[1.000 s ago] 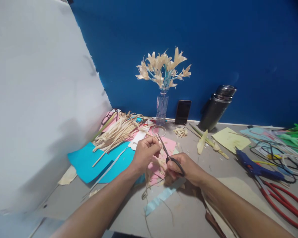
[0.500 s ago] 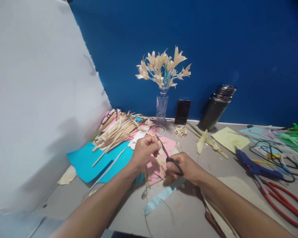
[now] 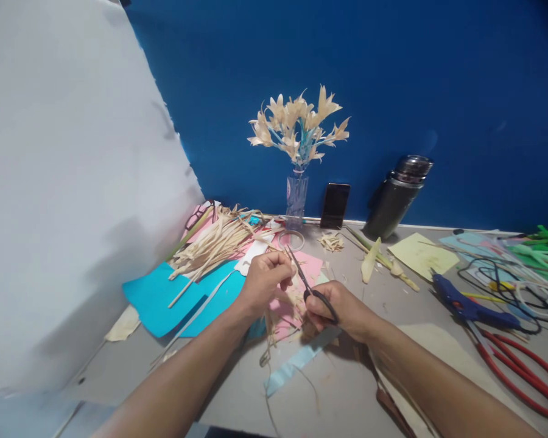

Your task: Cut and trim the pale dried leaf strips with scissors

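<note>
Your right hand [image 3: 331,304], just right of center, is closed around the scissors [image 3: 303,277], a finger or thumb through the black handle. The blades point up and left, tips near the middle of the frame and just beside your left hand [image 3: 269,280]. Your left fingers are curled in, with a narrow gap at most; a pale bit shows at the tips, too small to identify, so whether they pinch it cannot be told.

Under and behind both hands, mid-frame: pink paper [image 3: 311,265], scattered with straw-colored scraps. Below your hands, lower center, a light blue strip [image 3: 292,368] lies aslant on the table [image 3: 347,395]. Left of your left hand: blue paper [image 3: 162,298], with a heap of dried strips [image 3: 219,246] on and behind it. Above your hands, a ring [image 3: 303,241] lies flat near the foot of a clear bottle [image 3: 296,204], which stands upright holding pale flowers [image 3: 296,118], upper center.

To the bottle's right, a phone [image 3: 335,205] leans against the blue wall [image 3: 383,79]; a dark flask [image 3: 395,201] tilts right beyond it. Right edge: a blue glue gun [image 3: 477,307] above red-handled shears [image 3: 489,353].
</note>
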Demonstrator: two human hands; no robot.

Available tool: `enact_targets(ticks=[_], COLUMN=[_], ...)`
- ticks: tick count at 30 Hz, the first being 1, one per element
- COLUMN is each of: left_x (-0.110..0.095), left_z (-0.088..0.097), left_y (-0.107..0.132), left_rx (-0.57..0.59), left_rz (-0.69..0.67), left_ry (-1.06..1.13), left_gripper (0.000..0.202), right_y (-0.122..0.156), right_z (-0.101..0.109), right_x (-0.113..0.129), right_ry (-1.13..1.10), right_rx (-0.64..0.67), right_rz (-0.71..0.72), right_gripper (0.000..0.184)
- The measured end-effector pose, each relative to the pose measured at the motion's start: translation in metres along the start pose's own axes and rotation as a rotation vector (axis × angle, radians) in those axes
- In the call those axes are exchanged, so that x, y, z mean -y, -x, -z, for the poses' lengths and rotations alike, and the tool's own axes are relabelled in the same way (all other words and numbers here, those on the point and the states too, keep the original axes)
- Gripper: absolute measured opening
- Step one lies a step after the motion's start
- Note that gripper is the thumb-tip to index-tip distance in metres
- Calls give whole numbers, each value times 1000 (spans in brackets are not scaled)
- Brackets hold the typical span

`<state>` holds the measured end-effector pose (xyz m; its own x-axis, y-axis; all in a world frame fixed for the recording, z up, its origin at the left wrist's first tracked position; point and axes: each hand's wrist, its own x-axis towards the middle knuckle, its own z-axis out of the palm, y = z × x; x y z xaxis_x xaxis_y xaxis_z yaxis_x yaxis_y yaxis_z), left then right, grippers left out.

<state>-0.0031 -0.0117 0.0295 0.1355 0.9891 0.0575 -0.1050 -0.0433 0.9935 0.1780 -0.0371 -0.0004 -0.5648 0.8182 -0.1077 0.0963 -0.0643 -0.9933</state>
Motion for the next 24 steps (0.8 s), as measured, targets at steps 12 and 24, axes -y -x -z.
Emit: enact_targets(ticks=[12, 24], left_x=[-4, 3], left_z=[0, 3], left_y=[1, -3], left_rx=[25, 50], left_rz=[10, 76], left_ry=[5, 64], left_gripper=[13, 12], right_y=[1, -2], right_z=[-1, -2], right_x=[-1, -5], right_ry=[-24, -59], right_rx=[11, -89], right_rz=[-29, -78], right_gripper=[50, 46])
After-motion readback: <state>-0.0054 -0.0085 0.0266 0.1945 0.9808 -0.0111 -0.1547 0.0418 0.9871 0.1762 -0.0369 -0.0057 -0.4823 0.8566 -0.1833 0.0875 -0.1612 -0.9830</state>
